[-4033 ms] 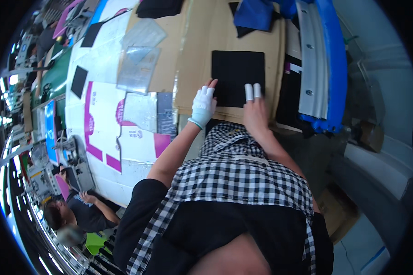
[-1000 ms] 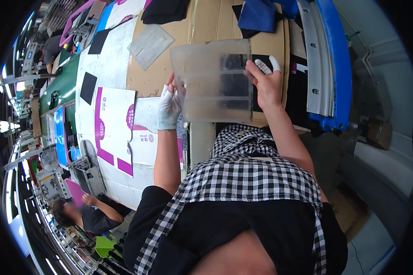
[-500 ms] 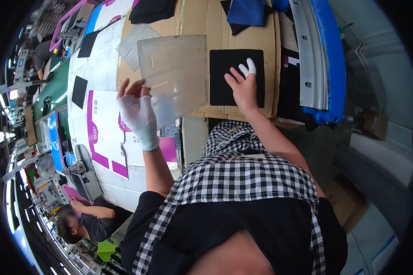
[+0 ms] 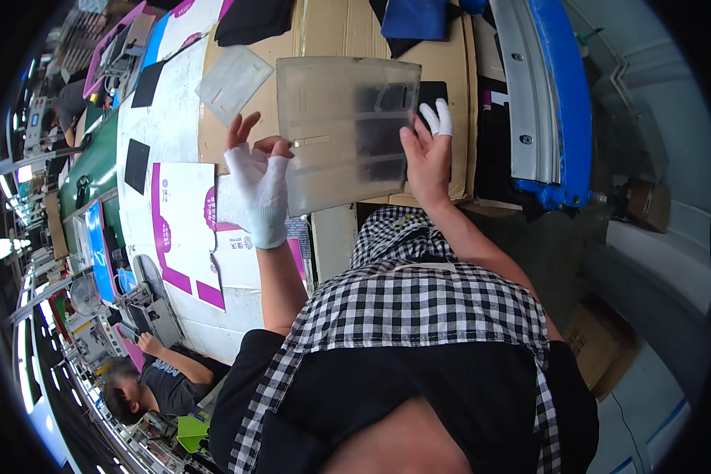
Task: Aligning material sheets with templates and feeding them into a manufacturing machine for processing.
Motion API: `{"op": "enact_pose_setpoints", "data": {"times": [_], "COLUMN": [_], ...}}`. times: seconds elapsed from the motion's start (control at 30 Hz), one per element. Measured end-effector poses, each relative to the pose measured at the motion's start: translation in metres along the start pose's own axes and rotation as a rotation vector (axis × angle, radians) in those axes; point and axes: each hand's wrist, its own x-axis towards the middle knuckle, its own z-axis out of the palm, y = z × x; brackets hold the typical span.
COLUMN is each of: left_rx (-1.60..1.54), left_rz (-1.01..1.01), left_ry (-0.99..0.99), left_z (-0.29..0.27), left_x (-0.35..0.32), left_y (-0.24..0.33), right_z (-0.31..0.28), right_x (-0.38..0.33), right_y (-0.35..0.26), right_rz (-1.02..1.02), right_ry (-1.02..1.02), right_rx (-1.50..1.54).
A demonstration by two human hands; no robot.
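A translucent plastic template [image 4: 317,99] with narrow slots is held between my two hands. My left hand [image 4: 258,178], in a white glove with bare fingertips, pinches its left edge between thumb and finger. At the opposite edge, my right hand [image 4: 430,166] grips the template with thumb and forefinger; white covers sit on two of its other fingers. Under the template's right part lies a black square panel [image 4: 434,92], dark through the plastic and bare only along its right side. Both rest over a cardboard sheet [image 4: 336,31].
A smaller clear plastic sheet [image 4: 235,83] lies left of the template. Black fabric [image 4: 253,20] and blue pieces [image 4: 419,17] sit at the far side. A blue and silver machine bar [image 4: 557,103] borders the right. Another person [image 4: 162,383] works at the lower left.
The template has moved right, from beside the black panel to over most of it. My right hand has gone from lying spread on the panel to gripping the template's right edge.
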Motion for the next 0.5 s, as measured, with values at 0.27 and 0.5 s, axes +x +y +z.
{"op": "enact_pose_setpoints", "data": {"times": [0.27, 0.5], "left_rx": [-0.014, 0.080], "left_rz": [-0.145, -0.260], "left_ry": [-0.080, -0.116], "left_z": [0.018, 0.038], "left_x": [-0.012, -0.018], "left_y": [-0.085, -0.135], "right_z": [-0.038, -0.052], "right_x": [-0.011, -0.005], "right_y": [0.020, 0.030], "right_rz": [-0.062, -0.029], "right_ry": [0.072, 0.153], "right_rx": [-0.275, -0.497]}}
